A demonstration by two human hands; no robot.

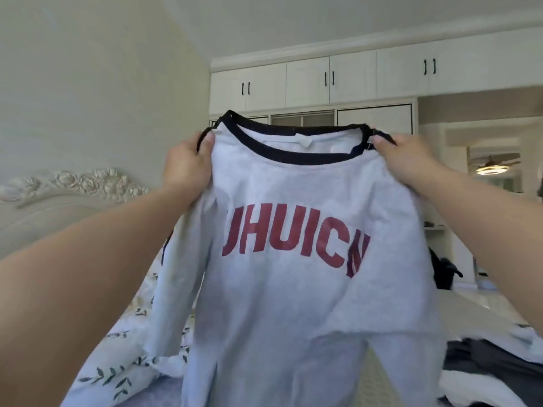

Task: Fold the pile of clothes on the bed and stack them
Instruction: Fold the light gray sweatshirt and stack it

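A light grey long-sleeved shirt [293, 304] with a dark collar and red letters hangs in front of me, held up in the air. My left hand [186, 168] grips its left shoulder, thumb pinching the cloth by the collar. My right hand [408, 161] grips the right shoulder the same way. The sleeves dangle down at both sides. Dark clothes [493, 365] lie on the bed at the lower right, partly hidden by the shirt.
A floral sheet [117, 374] covers the bed at the lower left. An ornate cream headboard [73, 186] stands at the left. White wardrobe cabinets [308, 83] line the far wall. A doorway opens at the right.
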